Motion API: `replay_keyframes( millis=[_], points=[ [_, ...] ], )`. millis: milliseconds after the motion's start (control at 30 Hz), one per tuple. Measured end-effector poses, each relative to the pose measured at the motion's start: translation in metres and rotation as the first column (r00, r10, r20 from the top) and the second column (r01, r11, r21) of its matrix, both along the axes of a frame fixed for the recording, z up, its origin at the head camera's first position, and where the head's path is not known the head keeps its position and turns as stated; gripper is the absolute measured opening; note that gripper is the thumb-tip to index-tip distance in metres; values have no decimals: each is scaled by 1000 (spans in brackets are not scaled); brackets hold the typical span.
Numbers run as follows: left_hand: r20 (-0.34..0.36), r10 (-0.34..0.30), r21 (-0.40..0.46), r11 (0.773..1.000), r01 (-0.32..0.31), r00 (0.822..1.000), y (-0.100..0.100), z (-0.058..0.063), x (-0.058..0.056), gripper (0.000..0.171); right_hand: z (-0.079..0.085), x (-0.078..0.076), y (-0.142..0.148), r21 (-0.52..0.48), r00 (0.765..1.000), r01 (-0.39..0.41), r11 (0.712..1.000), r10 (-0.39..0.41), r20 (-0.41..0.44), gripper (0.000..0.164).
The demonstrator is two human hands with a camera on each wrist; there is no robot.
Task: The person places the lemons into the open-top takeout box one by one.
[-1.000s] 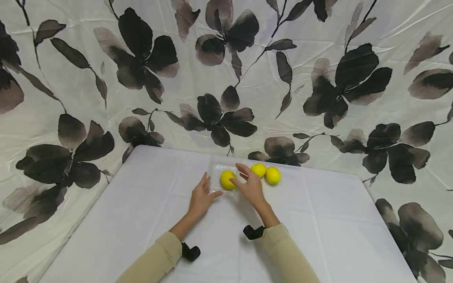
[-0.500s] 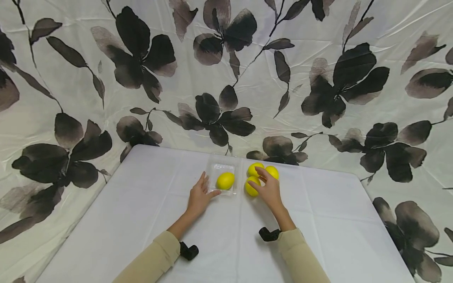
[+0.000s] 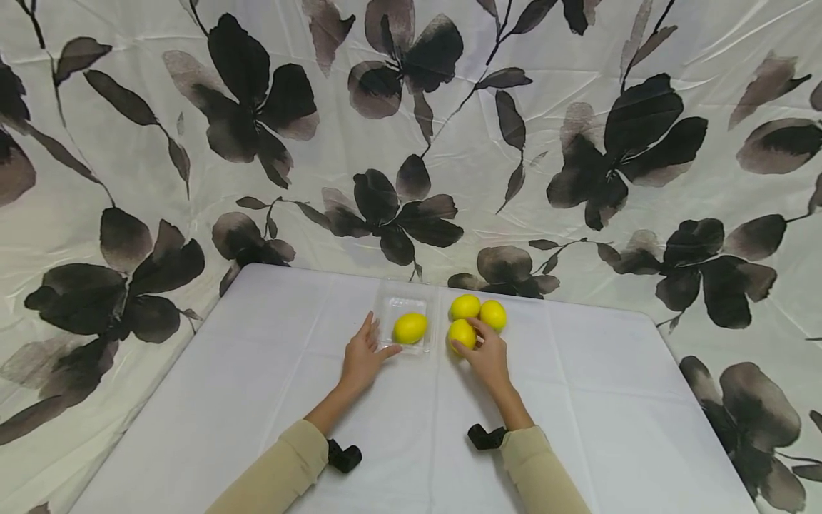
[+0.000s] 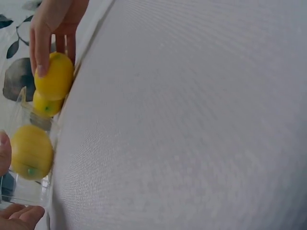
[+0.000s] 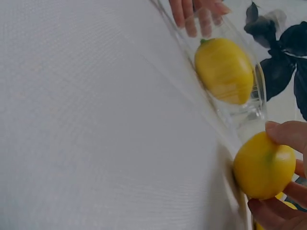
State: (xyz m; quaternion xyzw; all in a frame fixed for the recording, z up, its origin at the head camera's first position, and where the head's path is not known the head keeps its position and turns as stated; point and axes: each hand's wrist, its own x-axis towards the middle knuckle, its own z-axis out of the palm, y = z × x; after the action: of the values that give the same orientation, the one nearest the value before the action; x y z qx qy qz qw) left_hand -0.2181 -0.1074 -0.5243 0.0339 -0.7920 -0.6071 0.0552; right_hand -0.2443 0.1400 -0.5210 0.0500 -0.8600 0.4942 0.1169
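Note:
A clear plastic container (image 3: 399, 305) lies near the table's far edge with one yellow lemon (image 3: 410, 328) inside. Beside its near left corner is my left hand (image 3: 361, 360), fingers extended along the side and thumb at the front rim. To the right, my right hand (image 3: 490, 355) grips a second lemon (image 3: 462, 338) between thumb and fingers. That gripped lemon (image 5: 265, 165) shows clearly in the right wrist view, thumb on top and fingers underneath. Just behind it sit two more lemons, one on the left (image 3: 465, 307) and one on the right (image 3: 494, 315).
A white cloth covers the table (image 3: 257, 400). Behind its far edge hangs a pale curtain (image 3: 308, 235) with dark printed flowers. Each wrist wears a black camera mount, one on the left (image 3: 344, 457) and one on the right (image 3: 486, 437).
My right hand has moved right from the lemon in the container to the loose lemons, and its fingers have closed round the front one. The left hand has stayed at the container.

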Motion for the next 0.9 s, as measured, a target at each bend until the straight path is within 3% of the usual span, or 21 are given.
replay_keyframes(
  millis=[267, 533, 733, 900],
  points=[
    [-12, 3, -15, 1000, -3, 1000, -1, 1, 1, 97, 3, -2, 1, -75, 998, 51, 996, -53, -18, 54],
    [-3, 3, -16, 1000, -3, 1000, -3, 2, 1, 97, 22, -9, -3, -122, 999, 19, 992, -16, 29, 55],
    [2, -8, 13, 1000, 8, 1000, -1, 1, 1, 97, 35, -13, -17, -150, 998, -56, 987, 56, -4, 53],
    [-14, -13, 5, 1000, 13, 1000, -1, 2, 0, 97, 40, -11, -35, -162, 986, -165, 973, 167, -5, 54]
  ],
)
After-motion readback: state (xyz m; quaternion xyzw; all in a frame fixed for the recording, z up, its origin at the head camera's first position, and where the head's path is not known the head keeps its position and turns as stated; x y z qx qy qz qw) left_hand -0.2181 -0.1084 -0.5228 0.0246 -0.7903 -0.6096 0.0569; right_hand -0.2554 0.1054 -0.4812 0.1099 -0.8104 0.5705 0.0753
